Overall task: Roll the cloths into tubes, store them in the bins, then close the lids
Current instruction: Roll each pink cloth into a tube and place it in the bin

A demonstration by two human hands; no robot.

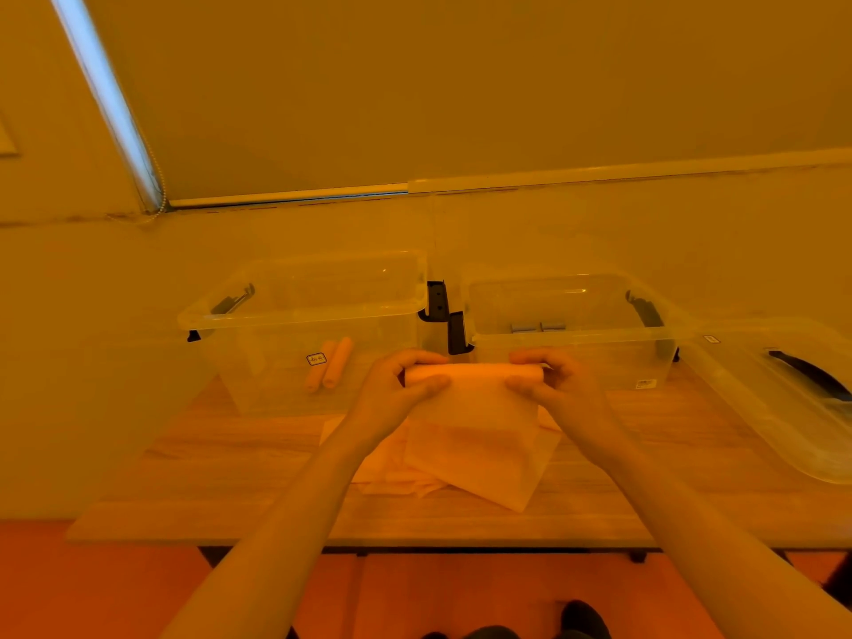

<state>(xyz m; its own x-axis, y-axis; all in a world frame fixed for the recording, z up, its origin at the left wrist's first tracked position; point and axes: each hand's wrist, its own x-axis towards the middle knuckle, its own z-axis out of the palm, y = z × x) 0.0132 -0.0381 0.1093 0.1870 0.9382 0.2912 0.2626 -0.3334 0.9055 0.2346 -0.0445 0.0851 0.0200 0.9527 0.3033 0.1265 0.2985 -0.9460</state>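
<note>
Rolling step: left hand (396, 385) and right hand (560, 385) fingers pinch cloth (475, 408) roll ends; next, finish roll, bin (258, 315) at 10 o'clock holds 2.

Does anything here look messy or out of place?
Nothing much. A lid lies off its bin at the table's right edge, and loose cloths sit crumpled under the one being rolled.

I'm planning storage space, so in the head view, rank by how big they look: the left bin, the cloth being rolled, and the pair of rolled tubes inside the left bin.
1. left bin
2. cloth being rolled, though it looks larger by nearness to the camera
3. pair of rolled tubes
</note>
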